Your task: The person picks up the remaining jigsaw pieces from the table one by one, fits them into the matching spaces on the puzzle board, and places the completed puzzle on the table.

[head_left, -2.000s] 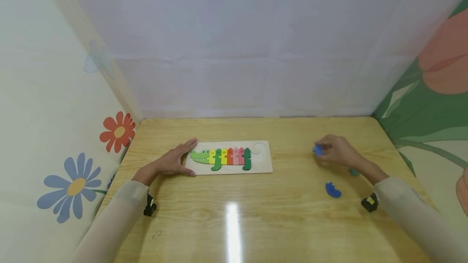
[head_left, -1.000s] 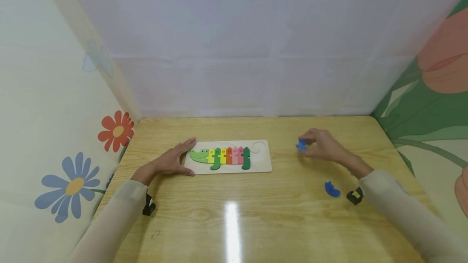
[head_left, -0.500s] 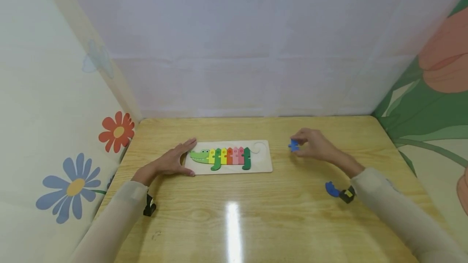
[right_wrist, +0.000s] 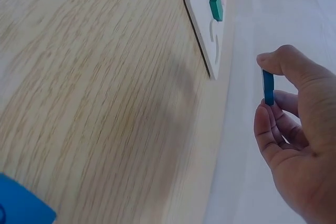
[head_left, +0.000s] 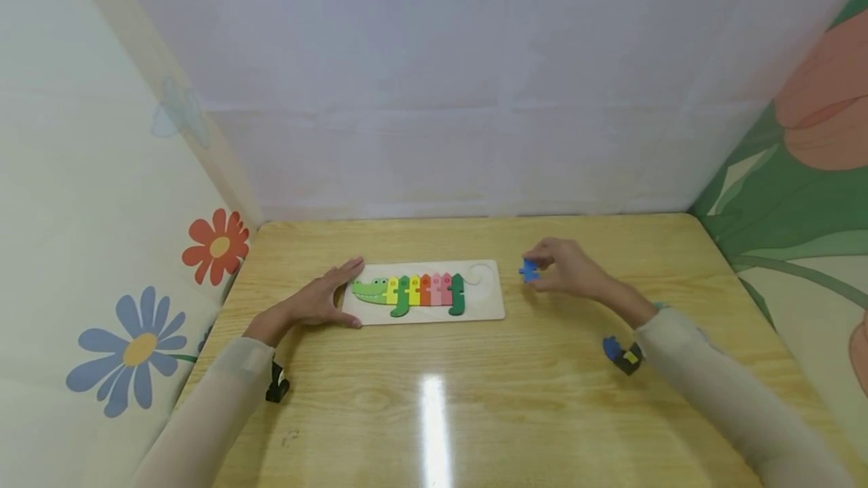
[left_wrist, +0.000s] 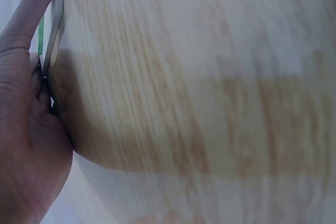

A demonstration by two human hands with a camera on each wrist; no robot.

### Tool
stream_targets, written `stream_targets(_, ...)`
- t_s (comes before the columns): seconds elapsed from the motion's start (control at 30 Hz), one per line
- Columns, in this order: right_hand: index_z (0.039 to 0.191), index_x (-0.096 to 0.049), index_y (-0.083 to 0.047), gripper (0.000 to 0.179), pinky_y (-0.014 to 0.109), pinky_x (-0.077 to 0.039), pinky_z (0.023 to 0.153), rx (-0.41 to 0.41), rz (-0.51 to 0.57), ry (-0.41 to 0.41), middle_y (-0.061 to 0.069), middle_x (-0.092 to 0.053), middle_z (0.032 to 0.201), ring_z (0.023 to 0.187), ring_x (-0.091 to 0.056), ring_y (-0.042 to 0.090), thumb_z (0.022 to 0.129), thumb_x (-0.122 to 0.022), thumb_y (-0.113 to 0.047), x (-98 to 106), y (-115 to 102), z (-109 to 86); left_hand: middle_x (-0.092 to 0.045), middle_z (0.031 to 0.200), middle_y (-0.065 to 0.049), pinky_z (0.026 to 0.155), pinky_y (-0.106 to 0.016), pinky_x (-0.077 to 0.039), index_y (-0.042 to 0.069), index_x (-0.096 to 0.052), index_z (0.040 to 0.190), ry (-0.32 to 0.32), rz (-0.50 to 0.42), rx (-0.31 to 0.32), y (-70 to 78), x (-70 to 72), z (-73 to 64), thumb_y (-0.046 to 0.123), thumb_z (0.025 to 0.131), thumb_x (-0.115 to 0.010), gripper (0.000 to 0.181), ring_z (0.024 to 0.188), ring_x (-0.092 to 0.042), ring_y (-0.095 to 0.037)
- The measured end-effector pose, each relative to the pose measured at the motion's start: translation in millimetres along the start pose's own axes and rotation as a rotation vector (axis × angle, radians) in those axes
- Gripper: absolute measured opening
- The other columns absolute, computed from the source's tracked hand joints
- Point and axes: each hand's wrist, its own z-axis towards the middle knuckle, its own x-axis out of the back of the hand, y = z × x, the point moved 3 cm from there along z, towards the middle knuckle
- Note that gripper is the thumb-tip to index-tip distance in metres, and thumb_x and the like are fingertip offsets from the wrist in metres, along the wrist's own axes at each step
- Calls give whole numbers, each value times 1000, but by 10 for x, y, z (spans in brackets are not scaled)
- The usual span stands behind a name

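Observation:
A light wooden puzzle board lies on the table with a crocodile of coloured pieces set in it: green head, yellow, orange, pink and green body. At its right end shows a bare tail-shaped outline. My left hand rests on the board's left end, thumb at the near corner and straight fingers at the far one. Between thumb and fingertips my right hand pinches a blue puzzle piece, just right of the board. The right wrist view shows this piece edge-on, raised off the table.
A second blue piece lies on the table below the right forearm, partly hidden by the black wrist camera. A bit of a teal piece shows behind the right wrist. A white wall backs the wooden table.
My right hand has carried the blue piece leftward, from the table's right side to near the board's right end. The left hand and board have stayed put.

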Motion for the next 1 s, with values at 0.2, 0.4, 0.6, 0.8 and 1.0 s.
stream_targets(0.2, 122, -72, 12, 50, 48, -65, 84, -1, 49, -12, 17, -73, 105, 92, -71, 31, 79, -90, -5, -71, -37, 38, -12, 177, -17, 130, -65, -7, 1, -21, 168, -2, -2, -4, 5, -2, 7, 45, 80, -93, 122, 163, -10, -41)
stream_targets(0.4, 123, -72, 10, 50, 48, -64, 85, -7, 68, -26, 16, -73, 108, 93, -71, 31, 80, -91, -8, -162, -75, 94, -12, 177, -17, 130, -65, -8, 1, -21, 168, -2, 1, -7, -5, -3, 6, 45, 80, -93, 122, 163, -10, -42)
stream_targets(0.6, 124, -73, 9, 50, 45, -65, 85, 2, 65, -51, 17, -73, 108, 93, -73, 33, 81, -89, -10, -244, -133, 136, -12, 177, -17, 130, -64, -7, 0, -20, 168, -1, 0, -14, -13, -5, 2, 44, 81, -93, 122, 163, -9, -41)
stream_targets(0.8, 125, -72, 9, 50, 48, -64, 85, -1, 63, -60, 16, -72, 109, 93, -71, 30, 83, -89, -12, -284, -162, 152, -12, 177, -17, 130, -64, -7, 0, -20, 168, -2, -10, -10, 4, -3, -2, 44, 80, -93, 122, 163, -9, -41)
stream_targets(1.0, 126, -72, 7, 52, 45, -64, 86, -5, 56, -74, 14, -71, 109, 93, -70, 24, 83, -90, -14, -328, -184, 178, -12, 177, -17, 130, -63, -7, 0, -20, 168, 0, -4, -9, 4, -4, 0, 44, 80, -93, 122, 163, -9, -40)
